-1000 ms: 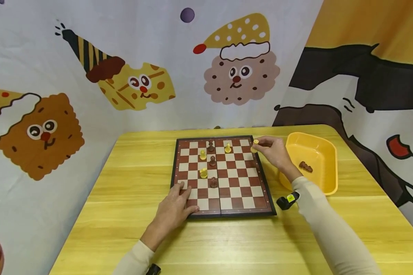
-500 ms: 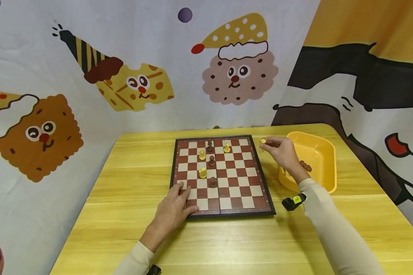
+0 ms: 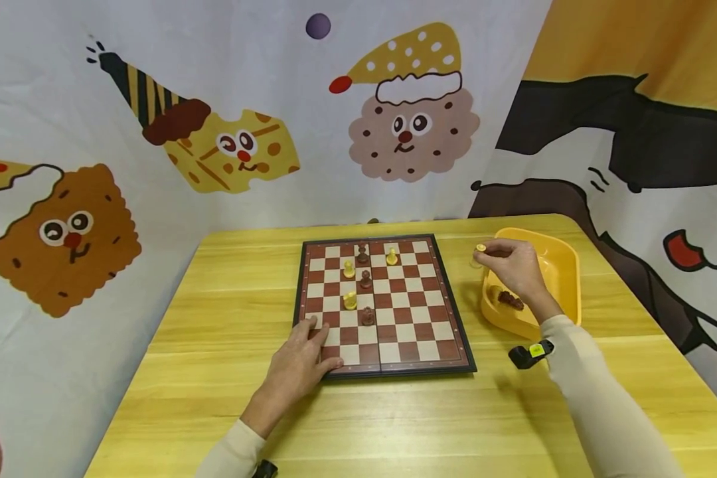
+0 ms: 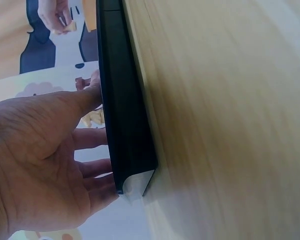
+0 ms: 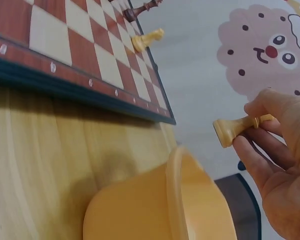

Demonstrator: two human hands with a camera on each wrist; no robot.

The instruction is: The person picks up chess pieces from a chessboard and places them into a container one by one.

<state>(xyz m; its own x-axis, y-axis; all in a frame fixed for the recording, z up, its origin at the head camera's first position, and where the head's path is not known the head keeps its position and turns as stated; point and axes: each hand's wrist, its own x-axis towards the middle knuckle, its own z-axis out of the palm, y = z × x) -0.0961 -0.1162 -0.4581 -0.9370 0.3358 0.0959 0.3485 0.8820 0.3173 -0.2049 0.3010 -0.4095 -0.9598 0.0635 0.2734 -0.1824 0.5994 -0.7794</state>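
Observation:
My right hand pinches a pale yellow chess piece between thumb and fingers. It holds the piece off the table, by the left side of the yellow plastic tub. My left hand rests with fingers spread on the near left corner of the chessboard; in the left wrist view its fingers reach over the black board edge. On the board stand three brown pieces, among them one in the middle, and three yellow ones, among them a knight.
Inside the tub lie a brown chess piece and a yellow one, partly behind the right wrist. The wooden table carries board and tub. A cartoon-printed curtain hangs behind the table.
My right hand has carried the pale yellow piece from the board's far right corner rightward to the tub's side. The left hand stays on the board.

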